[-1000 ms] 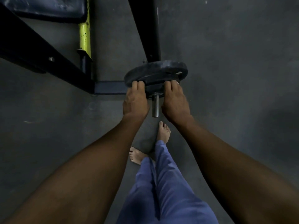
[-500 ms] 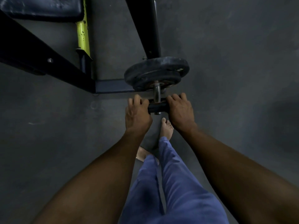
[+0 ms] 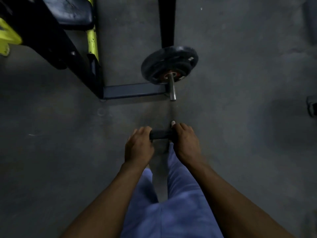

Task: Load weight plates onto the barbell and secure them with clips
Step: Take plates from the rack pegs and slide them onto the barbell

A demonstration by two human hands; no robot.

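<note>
Both hands closed on a small dark object, probably a clip: left hand on one end, right hand on the other, held well short of the barbell sleeve. Weight plate is seated on the sleeve. Suggest: line the bore up with the sleeve tip, slide it flush against the plate, then release.

I'm looking at a gym, prob. a weights area; dark rubbery floor; padded bench w/ black-yellow frame; barbell carrying weight plates.
</note>
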